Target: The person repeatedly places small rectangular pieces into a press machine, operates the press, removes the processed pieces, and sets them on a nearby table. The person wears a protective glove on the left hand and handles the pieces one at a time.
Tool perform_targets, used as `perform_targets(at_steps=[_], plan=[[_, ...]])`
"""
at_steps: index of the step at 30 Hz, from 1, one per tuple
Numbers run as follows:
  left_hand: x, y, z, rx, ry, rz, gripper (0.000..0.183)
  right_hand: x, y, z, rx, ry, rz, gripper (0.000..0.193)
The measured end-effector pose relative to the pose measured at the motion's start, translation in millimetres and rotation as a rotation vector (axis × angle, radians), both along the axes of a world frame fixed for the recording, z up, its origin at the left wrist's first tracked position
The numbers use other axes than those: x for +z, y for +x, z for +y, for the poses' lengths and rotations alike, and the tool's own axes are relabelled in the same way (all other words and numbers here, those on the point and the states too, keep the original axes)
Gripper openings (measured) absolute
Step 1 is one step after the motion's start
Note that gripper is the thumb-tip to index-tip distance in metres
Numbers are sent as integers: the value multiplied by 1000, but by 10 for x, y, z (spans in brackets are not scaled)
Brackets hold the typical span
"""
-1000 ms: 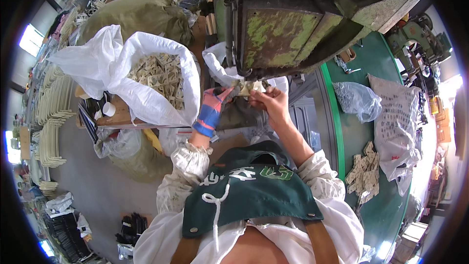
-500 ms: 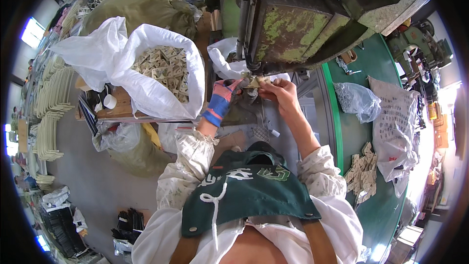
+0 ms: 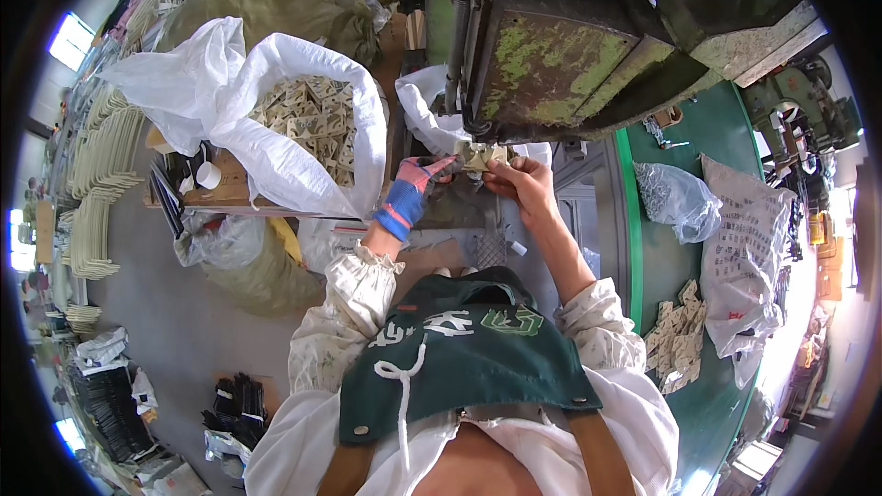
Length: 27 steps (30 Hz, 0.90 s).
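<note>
Beneath the press head, a small beige metal plate (image 3: 483, 158) is pinched between the thumb and fingers of my bare right hand (image 3: 527, 189), which grips its right side. My left hand (image 3: 413, 189), in a pink and blue glove with dark fingertips, is at the left edge of that plate. Its fingers are bunched together, and what they hold is hidden. Just above both hands hangs the green, worn press (image 3: 551, 64). Many similar beige plates (image 3: 312, 124) fill an open white woven sack (image 3: 369, 142) to the left.
On the right, a green table (image 3: 684, 262) carries a pile of beige plates (image 3: 678, 338), a clear plastic bag (image 3: 678, 200) and a printed woven sack (image 3: 740, 257). A second white sack (image 3: 424, 110) sits behind my left hand. Bent cream frames (image 3: 101, 184) stand stacked at far left.
The beige plate appears turned, showing more of its surface beneath the press. Both hands have shifted slightly down in the picture, and the whole view has tilted a little.
</note>
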<state>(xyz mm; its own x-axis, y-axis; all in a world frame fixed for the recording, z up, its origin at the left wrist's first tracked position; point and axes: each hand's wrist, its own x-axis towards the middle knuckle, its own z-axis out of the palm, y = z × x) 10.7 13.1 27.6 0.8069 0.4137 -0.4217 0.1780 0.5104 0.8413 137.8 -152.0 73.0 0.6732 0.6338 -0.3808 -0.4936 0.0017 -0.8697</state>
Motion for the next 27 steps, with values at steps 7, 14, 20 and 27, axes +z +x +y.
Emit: perform_targets(at_steps=[7,14,20,27], plan=[[-374,-16,-59,-100,582,-302,33,-47,10,7,-23,26,-7,24],[102,145,-155,59,55,57,29,-62,35,-9,33,-23,-77,20],[-43,105,-214,158,413,-145,19,15,46,-152,19,-9,-230,21],[-72,140,-99,53,344,-33,27,63,176,-162,104,-25,-220,23]])
